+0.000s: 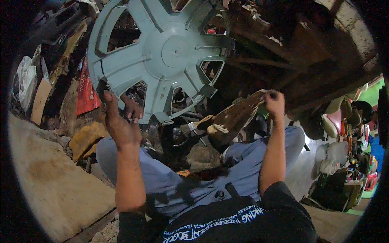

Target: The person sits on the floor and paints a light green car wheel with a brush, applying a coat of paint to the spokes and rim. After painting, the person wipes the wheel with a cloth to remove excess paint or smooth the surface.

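Pale green wheel cover (175, 60) at upper centre of frame, rim grasped by the left hand (120, 121); brown rag (239, 119) right of centre, apparently clenched in the right hand (275, 104); I judge work under way, finished and remaining portions unclear.

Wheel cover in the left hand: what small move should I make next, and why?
I'd probably bring the brown cloth across to the face of the wheel cover: the left hand holds the cover by its rim, while the right hand has the cloth hanging off to the right, not spread on that face.
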### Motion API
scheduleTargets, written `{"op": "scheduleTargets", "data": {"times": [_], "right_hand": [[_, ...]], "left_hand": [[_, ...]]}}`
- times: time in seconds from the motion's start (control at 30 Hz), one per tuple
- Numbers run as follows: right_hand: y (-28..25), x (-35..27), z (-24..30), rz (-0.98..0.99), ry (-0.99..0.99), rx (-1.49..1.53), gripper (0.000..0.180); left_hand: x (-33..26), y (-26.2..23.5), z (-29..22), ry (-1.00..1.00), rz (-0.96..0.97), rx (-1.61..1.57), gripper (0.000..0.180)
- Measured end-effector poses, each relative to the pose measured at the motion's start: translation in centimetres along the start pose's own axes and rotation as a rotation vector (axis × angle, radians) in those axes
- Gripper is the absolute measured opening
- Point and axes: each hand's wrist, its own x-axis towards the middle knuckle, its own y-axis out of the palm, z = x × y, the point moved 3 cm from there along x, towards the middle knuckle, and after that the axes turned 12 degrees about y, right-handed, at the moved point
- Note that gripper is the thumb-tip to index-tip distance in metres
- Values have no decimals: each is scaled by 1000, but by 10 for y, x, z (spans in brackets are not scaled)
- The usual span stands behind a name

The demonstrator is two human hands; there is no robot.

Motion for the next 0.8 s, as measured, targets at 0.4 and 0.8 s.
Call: {"op": "scheduleTargets", "data": {"times": [0.4, 0.8], "right_hand": [[-269, -18, 95, -700, -332, 732, 42], [-193, -160, 100, -97, -122, 1543, 46]], "left_hand": [[-17, 14, 8, -17, 8, -177, 47], [-62, 62, -4, -122, -28, -186, 46]]}}
